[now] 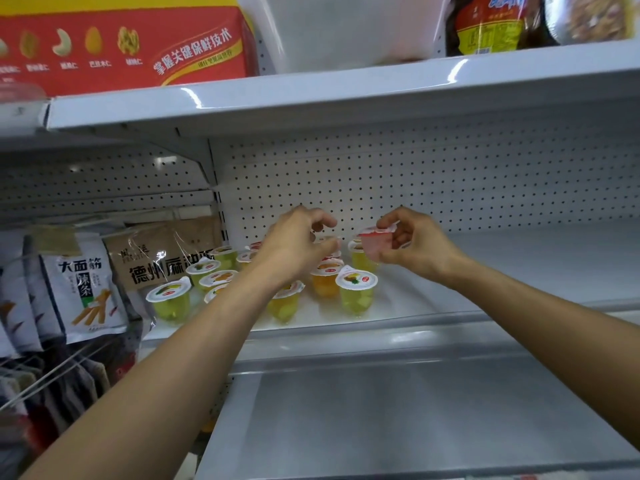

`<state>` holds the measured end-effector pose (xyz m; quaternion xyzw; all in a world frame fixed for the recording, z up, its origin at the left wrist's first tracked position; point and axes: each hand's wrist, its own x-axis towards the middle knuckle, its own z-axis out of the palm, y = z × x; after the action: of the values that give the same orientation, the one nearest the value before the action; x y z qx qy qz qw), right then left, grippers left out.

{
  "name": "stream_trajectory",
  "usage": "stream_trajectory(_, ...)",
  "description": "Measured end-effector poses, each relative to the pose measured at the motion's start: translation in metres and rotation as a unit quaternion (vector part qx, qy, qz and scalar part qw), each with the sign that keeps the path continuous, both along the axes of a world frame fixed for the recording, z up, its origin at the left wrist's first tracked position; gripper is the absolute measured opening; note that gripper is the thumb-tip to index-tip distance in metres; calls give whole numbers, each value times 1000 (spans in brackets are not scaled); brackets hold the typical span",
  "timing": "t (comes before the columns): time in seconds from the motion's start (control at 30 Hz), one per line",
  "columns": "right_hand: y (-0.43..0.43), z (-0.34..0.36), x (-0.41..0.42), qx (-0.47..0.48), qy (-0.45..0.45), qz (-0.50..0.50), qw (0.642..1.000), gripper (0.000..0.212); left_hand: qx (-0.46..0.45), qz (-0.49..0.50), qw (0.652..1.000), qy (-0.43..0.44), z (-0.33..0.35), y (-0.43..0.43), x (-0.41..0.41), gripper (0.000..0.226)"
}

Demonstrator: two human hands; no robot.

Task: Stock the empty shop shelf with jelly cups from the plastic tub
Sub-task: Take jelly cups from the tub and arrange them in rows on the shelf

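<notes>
My right hand: fingers pinch a pink jelly cup above the shelf. My left hand: fingers curled over the jelly cups standing at the shelf's left end; whether they grip one, I cannot tell.

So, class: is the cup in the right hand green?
No: the right hand pinches a pink jelly cup; green cups stand on the shelf.
</notes>
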<state>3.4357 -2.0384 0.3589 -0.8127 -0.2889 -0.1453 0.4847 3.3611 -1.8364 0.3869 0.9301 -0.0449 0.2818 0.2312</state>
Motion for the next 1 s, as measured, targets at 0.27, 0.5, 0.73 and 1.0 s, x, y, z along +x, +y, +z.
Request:
stream_trajectory(0.27, -1, -28, 4, -48, 18, -11, 999, 36, 149, 59, 987, 2, -12, 9, -11, 32)
stream_trajectory(0.5, 1, -36, 3, -90, 16, -58, 994, 38, 160, 66, 985, -9, -15, 14, -19, 33)
stream_trajectory(0.73, -1, -30, -14, -174, 5, -126, 977, 43, 184, 62, 981, -13, -12, 20, -34, 33)
stream_trajectory(1.0, -15, -26, -101, -182, -186, -212, 942, 32, 168, 18, 981, -98, -35, 33, -104, 28)
